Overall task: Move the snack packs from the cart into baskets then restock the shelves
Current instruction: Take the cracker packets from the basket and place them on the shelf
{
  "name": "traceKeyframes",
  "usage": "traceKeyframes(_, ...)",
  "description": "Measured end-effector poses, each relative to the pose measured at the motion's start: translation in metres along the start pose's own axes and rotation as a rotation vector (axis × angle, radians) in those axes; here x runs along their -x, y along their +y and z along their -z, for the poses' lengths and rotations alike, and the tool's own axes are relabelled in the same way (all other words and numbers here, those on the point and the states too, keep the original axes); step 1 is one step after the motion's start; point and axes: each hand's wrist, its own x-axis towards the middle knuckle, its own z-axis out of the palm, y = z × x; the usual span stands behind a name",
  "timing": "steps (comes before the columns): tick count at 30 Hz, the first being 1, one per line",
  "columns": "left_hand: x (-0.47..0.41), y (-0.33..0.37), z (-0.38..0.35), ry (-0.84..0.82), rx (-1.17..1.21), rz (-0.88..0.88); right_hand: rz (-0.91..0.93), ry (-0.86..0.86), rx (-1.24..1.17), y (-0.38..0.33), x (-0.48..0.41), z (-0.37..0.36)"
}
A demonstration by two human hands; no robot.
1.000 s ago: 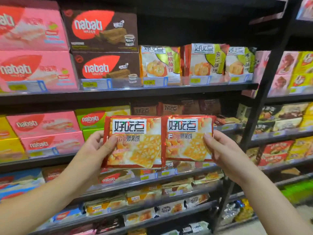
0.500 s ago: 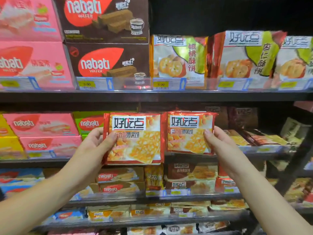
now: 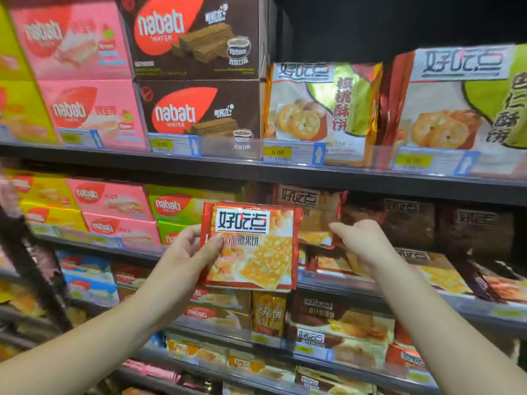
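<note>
My left hand (image 3: 189, 253) pinches the left edge of a red and orange cracker pack (image 3: 252, 248), holding it upright in front of the second shelf (image 3: 370, 283). A second identical pack (image 3: 316, 216) stands further back inside that shelf, partly hidden behind the first one. My right hand (image 3: 362, 240) grips this second pack at its lower right side, fingers curled round its edge. Brown packs of the same brand (image 3: 410, 223) stand to the right of it on that shelf.
The upper shelf (image 3: 256, 169) carries pink and brown wafer boxes (image 3: 199, 109) and cream cookie packs (image 3: 322, 109). Pink, yellow and green wafer boxes (image 3: 114, 206) fill the second shelf's left side. Lower shelves hold more biscuit packs (image 3: 339, 326).
The view has moved closer to the shelves. My right hand has pushed its pack back into the second shelf, behind the pack my left hand still holds in front.
</note>
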Motion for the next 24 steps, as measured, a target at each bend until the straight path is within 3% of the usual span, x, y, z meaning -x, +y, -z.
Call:
traceKeyframes(6, -0.002, 0.002, 0.001, 0.028, -0.011, -0.011, -0.190, -0.056, 0.141, -0.015, -0.027, -0.028)
traceKeyframes(24, -0.015, 0.006, 0.009, 0.011, -0.005, -0.034, -0.108, -0.060, 0.584, -0.012, -0.054, -0.065)
